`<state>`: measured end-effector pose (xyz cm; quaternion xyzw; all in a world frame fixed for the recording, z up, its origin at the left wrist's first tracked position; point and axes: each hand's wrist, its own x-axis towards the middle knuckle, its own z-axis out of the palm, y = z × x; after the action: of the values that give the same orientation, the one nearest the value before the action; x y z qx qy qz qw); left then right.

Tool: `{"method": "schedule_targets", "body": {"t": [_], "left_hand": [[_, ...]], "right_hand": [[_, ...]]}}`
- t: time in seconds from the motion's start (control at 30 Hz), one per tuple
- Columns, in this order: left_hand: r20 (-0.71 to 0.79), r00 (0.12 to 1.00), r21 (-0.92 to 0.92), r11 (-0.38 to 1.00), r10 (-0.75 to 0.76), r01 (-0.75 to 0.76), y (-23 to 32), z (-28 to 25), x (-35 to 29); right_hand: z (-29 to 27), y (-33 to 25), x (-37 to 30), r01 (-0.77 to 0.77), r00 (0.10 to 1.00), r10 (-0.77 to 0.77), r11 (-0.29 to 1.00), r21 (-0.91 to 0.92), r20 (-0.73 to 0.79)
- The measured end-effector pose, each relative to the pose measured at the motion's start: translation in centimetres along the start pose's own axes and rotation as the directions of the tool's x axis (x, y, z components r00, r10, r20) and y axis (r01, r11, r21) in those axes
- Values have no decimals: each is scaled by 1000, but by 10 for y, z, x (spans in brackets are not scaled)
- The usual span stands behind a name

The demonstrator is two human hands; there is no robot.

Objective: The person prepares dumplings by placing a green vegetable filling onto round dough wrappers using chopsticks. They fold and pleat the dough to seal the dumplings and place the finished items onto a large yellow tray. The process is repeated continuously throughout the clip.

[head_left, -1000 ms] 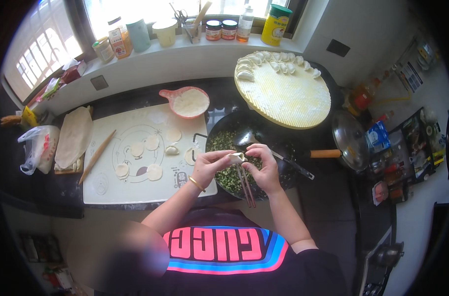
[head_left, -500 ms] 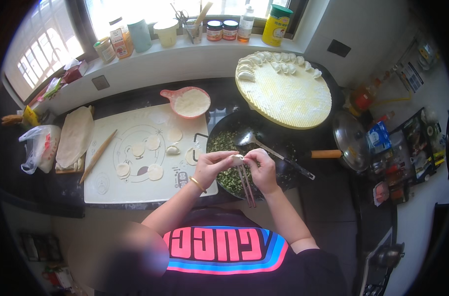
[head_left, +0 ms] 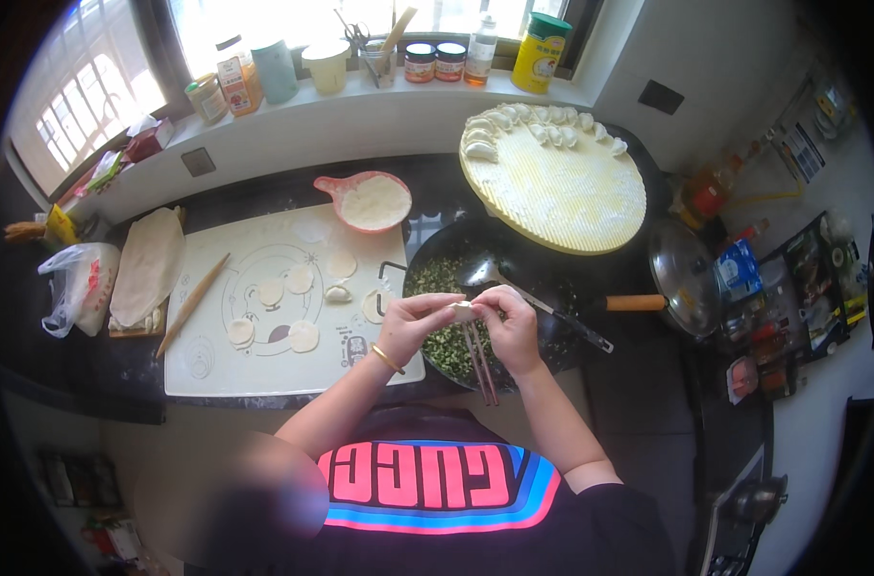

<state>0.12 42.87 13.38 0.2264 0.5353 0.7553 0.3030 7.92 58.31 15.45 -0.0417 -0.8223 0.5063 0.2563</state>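
While your left hand [head_left: 408, 324] pinches a small, pale, folded dough dumpling [head_left: 463, 311], your right hand [head_left: 512, 327] clamps its right end.

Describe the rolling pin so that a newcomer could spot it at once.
Left of the dark wok lies a white mat. Near the mat's left edge slants the rolling pin: long, thin and wooden, unlike the flat, round wrappers.

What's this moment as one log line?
left hand: holding dumpling | right hand: fingers pinching dumpling | under hands: wok, green filling, chopsticks | person's left: white board, dough rounds
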Motion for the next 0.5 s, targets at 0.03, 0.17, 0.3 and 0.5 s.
{"method": "schedule_targets", "body": {"t": [0.03, 0.17, 0.3, 0.5], "left_hand": [[-1, 1000, 5, 1000, 1, -1, -1, 0, 0], [3, 1000, -7, 1000, -2, 2, -1, 1, 1], [-4, 1000, 41, 999, -18, 18, -1, -5, 1], [44, 997, 23, 997, 66, -67, -5, -3, 3]], "right_hand": [[3, 1, 0, 3, 1000, -3, 1000, -30, -6], [5, 2, 0, 111, 993, -115, 979, -169, -14], [-2, 8, 1, 5, 1000, -5, 997, 75, -3], [-2, -3, 6, 209, 977, -204, 974, -91, 63]]}}
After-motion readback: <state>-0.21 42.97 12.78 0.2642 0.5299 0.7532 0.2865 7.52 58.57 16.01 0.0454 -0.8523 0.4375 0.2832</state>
